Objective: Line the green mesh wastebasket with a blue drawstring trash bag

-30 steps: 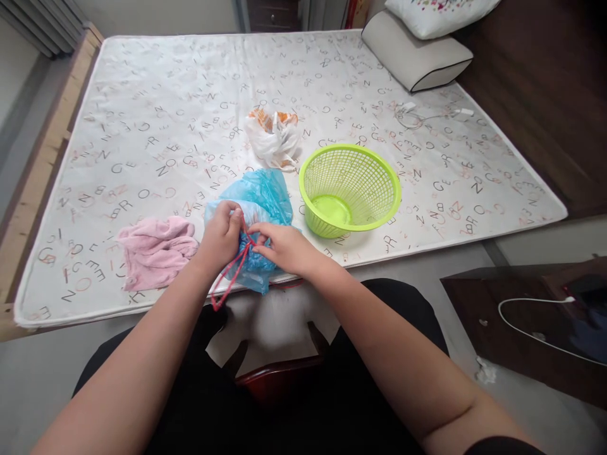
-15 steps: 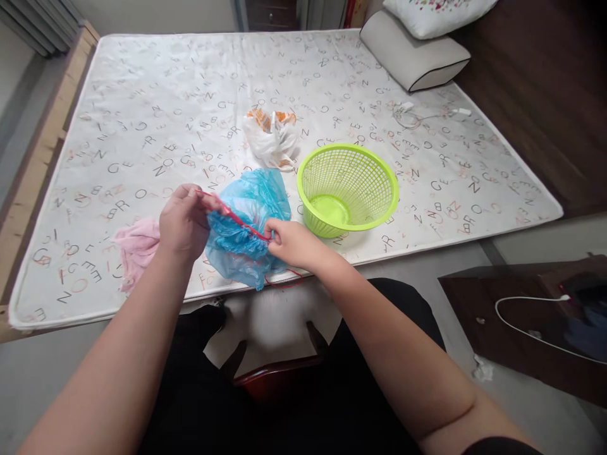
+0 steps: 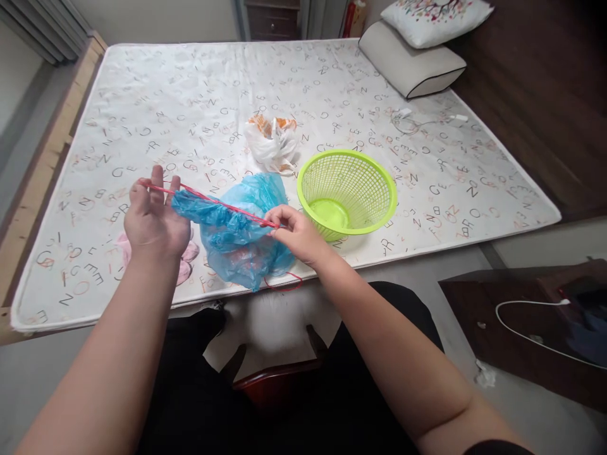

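Note:
A blue plastic bag (image 3: 246, 246) rests at the near edge of the mattress, its gathered top stretched toward the left. Red string (image 3: 213, 201) runs taut along that top between my hands. My left hand (image 3: 156, 218) is palm up, the string looped over its spread fingers and pinched near the thumb and index finger. My right hand (image 3: 296, 235) pinches the other end of the string at the bag's right side. A loose red loop (image 3: 289, 285) hangs at the mattress edge. Pink cloth (image 3: 186, 262) lies partly hidden behind my left hand.
A green basket (image 3: 327, 231) stands right of the bag, and a white and orange plastic bag (image 3: 270, 148) lies beyond. A cable (image 3: 427, 120) and stacked pillows (image 3: 412, 63) are at the far right of the mattress (image 3: 156, 95). A dark cabinet (image 3: 512, 316) stands at right.
My left hand has moved left and turned palm up with its fingers spread, drawing the string and bag top out. My right hand has shifted slightly, still pinching the string.

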{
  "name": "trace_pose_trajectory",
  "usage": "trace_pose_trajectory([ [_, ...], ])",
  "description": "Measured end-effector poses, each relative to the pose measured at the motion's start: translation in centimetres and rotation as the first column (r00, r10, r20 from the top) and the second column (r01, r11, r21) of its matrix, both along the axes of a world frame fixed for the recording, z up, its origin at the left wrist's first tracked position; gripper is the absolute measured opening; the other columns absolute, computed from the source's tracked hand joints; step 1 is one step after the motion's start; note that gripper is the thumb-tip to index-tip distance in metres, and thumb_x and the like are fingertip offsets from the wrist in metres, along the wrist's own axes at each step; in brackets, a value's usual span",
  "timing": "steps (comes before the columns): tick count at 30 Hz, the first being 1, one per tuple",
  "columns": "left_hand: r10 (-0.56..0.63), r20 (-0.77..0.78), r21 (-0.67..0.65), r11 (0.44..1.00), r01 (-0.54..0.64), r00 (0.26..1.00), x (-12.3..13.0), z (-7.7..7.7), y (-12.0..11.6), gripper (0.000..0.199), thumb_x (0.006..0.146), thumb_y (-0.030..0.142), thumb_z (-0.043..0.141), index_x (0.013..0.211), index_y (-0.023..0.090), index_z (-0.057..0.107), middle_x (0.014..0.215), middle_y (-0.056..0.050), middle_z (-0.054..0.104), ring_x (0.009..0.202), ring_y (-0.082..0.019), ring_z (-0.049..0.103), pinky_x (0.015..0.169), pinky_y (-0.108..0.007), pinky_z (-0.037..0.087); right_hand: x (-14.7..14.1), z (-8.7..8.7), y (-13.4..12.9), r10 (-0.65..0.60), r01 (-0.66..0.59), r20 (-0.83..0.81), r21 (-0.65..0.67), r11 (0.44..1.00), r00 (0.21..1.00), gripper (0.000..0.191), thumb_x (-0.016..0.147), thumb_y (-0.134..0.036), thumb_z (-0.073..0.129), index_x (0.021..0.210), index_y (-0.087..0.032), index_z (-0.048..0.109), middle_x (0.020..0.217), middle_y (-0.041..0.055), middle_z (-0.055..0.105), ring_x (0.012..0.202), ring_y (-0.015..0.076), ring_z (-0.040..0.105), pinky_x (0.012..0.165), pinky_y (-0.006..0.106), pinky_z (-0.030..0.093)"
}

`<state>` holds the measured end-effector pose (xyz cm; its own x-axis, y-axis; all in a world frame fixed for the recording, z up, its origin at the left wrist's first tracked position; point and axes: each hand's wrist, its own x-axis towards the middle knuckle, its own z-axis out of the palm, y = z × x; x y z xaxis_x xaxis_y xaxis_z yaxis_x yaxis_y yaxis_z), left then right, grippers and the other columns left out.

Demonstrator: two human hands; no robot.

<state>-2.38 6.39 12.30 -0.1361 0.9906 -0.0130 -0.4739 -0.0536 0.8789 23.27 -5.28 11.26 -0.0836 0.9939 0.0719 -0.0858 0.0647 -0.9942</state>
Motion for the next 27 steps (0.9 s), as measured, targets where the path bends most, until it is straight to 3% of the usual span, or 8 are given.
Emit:
trace_pose_trajectory([
  [3, 0.025, 0.156, -0.056, 0.998, -0.016, 0.987, 0.6, 0.4, -0.5, 0.024, 0.104, 0.039, 0.05, 0.119, 0.02, 0.053, 0.166, -0.004, 0.038, 0.134, -0.021, 0.058, 0.11, -0.036, 0.051, -0.5, 0.0, 0.3, 0.059, -0.054, -0.134, 0.034, 0.998, 0.989, 0.013, 0.074, -0.025, 0.059, 0.071, -0.022, 0.047, 0.109, 0.0037, 0.066, 0.112, 0.0219, 0.058, 0.097, 0.037, 0.048],
  [6, 0.047, 0.248, -0.15, 0.989, -0.01, 0.968, 1.4, 0.8, -1.0, 0.034, 0.105, 0.047, 0.047, 0.123, 0.019, 0.056, 0.155, -0.008, 0.051, 0.121, -0.021, 0.065, 0.1, -0.038, 0.056, -0.9, 0.2, 0.4, 0.137, -0.142, -0.275, 0.001, 0.99, 0.952, 0.022, 0.078, -0.034, 0.064, 0.066, -0.021, 0.051, 0.102, 0.0035, 0.07, 0.106, 0.022, 0.062, 0.101, 0.038, 0.047],
  [8, 0.04, 0.24, -0.204, 0.979, 0.011, 0.97, 1.9, 0.9, -1.4, 0.034, 0.103, 0.044, 0.052, 0.129, 0.023, 0.056, 0.138, -0.007, 0.064, 0.098, -0.016, 0.069, 0.087, -0.033, 0.059, -0.9, 0.3, 0.4, 0.176, -0.21, -0.331, -0.07, 0.975, 0.927, 0.026, 0.082, -0.042, 0.066, 0.069, -0.021, 0.058, 0.093, 0.0039, 0.071, 0.094, 0.0205, 0.066, 0.095, 0.037, 0.05],
  [11, -0.03, 0.197, -0.291, 0.953, 0.088, 0.98, 3.0, 0.7, -2.3, 0.043, 0.1, 0.036, 0.061, 0.142, 0.035, 0.052, 0.105, -0.001, 0.071, 0.061, -0.007, 0.057, 0.064, -0.022, 0.053, -0.7, 0.0, 0.3, 0.19, -0.26, -0.353, -0.165, 0.951, 0.916, 0.038, 0.087, -0.056, 0.066, 0.074, -0.021, 0.059, 0.073, 0.0013, 0.068, 0.068, 0.016, 0.062, 0.077, 0.033, 0.053],
  [14, -0.173, 0.151, -0.298, 0.931, 0.212, 0.973, 4.2, 0.4, -3.6, 0.061, 0.094, 0.031, 0.066, 0.15, 0.043, 0.045, 0.093, 0.001, 0.069, 0.053, -0.007, 0.052, 0.056, -0.02, 0.049, -0.6, -0.8, 0.5, 0.174, -0.239, -0.279, -0.221, 0.945, 0.944, 0.047, 0.086, -0.068, 0.067, 0.081, -0.023, 0.054, 0.06, -0.0051, 0.058, 0.052, 0.0118, 0.052, 0.061, 0.028, 0.047],
  [18, -0.277, 0.038, -0.262, 0.924, 0.277, 0.96, 5.9, 0.1, -5.3, 0.084, 0.086, 0.025, 0.072, 0.158, 0.045, 0.034, 0.1, -0.002, 0.072, 0.059, -0.012, 0.062, 0.056, -0.024, 0.052, -1.3, -1.6, 0.6, 0.213, -0.249, -0.166, -0.241, 0.938, 0.963, 0.048, 0.087, -0.069, 0.066, 0.088, -0.023, 0.055, 0.069, -0.0042, 0.063, 0.059, 0.0109, 0.055, 0.06, 0.025, 0.044],
  [23, -0.369, -0.125, -0.202, 0.918, 0.34, 0.921, 6.6, 0.0, -5.9, 0.099, 0.085, 0.023, 0.073, 0.164, 0.046, 0.017, 0.111, -0.003, 0.072, 0.065, -0.015, 0.069, 0.063, -0.028, 0.056, -2.4, -1.2, 0.0, 0.307, -0.288, 0.039, -0.252, 0.924, 0.951, 0.034, 0.084, -0.05, 0.076, 0.094, -0.022, 0.059, 0.071, -0.0067, 0.057, 0.063, 0.0113, 0.05, 0.063, 0.026, 0.04],
  [27, -0.383, -0.245, -0.166, 0.922, 0.351, 0.891, 6.0, -0.3, -5.4, 0.095, 0.08, 0.021, 0.074, 0.162, 0.036, 0.028, 0.11, -0.006, 0.074, 0.072, -0.018, 0.072, 0.067, -0.03, 0.057, -2.1, -0.9, -0.1, 0.267, -0.221, 0.268, -0.192, 0.956, 0.926, 0.02, 0.09, -0.039, 0.066, 0.086, -0.021, 0.06, 0.076, -0.0049, 0.058, 0.071, 0.0126, 0.051, 0.07, 0.027, 0.039],
])
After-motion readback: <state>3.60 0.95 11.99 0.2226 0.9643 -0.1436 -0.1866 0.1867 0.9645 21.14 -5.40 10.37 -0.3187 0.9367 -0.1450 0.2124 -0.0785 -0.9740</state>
